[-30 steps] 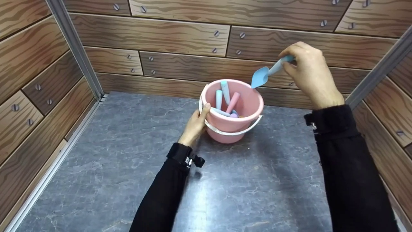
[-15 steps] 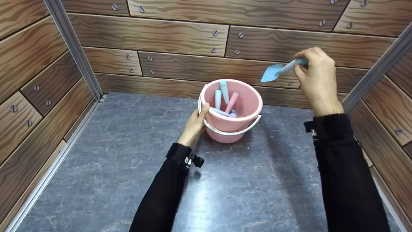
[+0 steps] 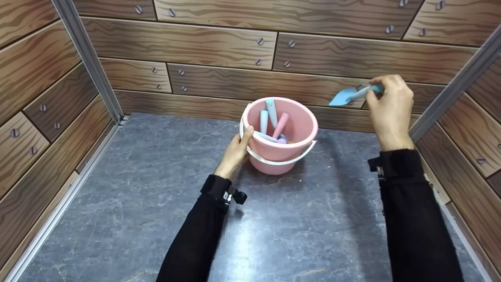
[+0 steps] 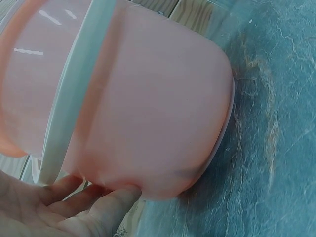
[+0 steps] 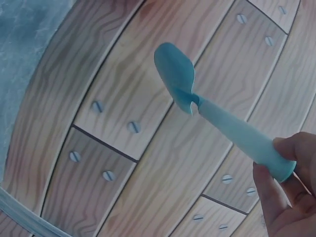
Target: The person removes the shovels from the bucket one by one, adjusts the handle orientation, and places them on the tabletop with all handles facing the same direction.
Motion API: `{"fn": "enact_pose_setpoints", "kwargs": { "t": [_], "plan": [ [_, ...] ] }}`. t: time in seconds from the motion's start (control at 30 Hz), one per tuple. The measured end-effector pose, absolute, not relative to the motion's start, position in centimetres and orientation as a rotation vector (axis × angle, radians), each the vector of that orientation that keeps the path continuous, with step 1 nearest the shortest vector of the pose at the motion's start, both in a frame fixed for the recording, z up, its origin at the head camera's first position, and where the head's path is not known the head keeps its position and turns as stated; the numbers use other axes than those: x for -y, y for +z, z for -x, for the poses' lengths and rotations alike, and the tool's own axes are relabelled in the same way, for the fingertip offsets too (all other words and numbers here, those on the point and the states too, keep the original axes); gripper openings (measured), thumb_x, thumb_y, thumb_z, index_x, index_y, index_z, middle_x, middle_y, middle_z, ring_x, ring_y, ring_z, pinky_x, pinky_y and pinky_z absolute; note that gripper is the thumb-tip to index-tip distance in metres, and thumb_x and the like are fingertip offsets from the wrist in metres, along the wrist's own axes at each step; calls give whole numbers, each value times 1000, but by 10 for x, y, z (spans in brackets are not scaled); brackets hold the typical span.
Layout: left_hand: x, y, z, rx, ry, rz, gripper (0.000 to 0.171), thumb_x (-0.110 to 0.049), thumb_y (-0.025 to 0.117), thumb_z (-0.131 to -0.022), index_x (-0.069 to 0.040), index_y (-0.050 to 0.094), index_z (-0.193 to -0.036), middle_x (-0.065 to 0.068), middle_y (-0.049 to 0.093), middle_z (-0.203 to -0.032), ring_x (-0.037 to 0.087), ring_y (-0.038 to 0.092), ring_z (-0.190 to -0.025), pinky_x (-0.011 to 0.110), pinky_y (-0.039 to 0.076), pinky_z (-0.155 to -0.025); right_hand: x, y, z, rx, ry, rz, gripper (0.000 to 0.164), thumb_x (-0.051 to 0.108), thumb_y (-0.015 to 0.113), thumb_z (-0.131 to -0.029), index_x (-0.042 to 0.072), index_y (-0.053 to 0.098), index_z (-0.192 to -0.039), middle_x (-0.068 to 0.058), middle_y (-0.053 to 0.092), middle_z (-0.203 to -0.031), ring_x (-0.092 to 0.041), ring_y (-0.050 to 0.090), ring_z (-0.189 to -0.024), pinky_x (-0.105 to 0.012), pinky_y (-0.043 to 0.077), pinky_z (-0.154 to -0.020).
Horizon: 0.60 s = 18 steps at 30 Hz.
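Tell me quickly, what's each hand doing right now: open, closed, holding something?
Left hand: closed, gripping the side of the pink bucket.
Right hand: closed, pinching the blue shovel near its end.

The right grip (image 3: 392, 105) pinches, raised; the left grip (image 3: 234, 152) (set lower) holds on, thumb (image 3: 247, 134) uppermost.

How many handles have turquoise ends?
3: the shovel handle in the right hand, plus a nearer handle and farther handle in the pink bucket. Others may be hidden.
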State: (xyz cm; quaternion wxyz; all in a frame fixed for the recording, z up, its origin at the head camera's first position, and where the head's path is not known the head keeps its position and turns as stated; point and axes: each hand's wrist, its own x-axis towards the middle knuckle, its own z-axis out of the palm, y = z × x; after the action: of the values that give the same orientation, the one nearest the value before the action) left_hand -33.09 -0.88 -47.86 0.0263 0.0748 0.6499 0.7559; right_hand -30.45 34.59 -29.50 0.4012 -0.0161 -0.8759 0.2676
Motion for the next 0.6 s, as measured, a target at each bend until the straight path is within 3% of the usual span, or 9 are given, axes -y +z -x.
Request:
{"fn": "enact_pose_setpoints", "kwargs": {
  "t": [0.17,0.33,0.6],
  "plan": [
    [10,-479,331,-1965,2369,-267,49,-43,54,-122,1,72,-133,3,77,-100,14,74,-92,26,63,-86,-351,-306,305,2195,695,78,23,-3,70,-107,-8,83,-124,-26,81,-130,-43,76,-122,-55,60,-108],
    [8,-477,329,-1937,2380,-279,49,-41,54,-123,3,71,-135,7,79,-104,16,75,-95,27,64,-89,-360,-316,305,2173,695,122,23,-4,69,-106,-9,84,-124,-27,81,-130,-43,76,-123,-55,60,-107],
    [7,-477,329,-1988,2345,-205,56,-46,55,-121,3,70,-142,13,80,-113,18,75,-100,33,65,-96,-376,-329,307,2130,723,214,26,-2,71,-107,-5,85,-128,-25,83,-131,-39,76,-124,-39,55,-103]
  ]
}}
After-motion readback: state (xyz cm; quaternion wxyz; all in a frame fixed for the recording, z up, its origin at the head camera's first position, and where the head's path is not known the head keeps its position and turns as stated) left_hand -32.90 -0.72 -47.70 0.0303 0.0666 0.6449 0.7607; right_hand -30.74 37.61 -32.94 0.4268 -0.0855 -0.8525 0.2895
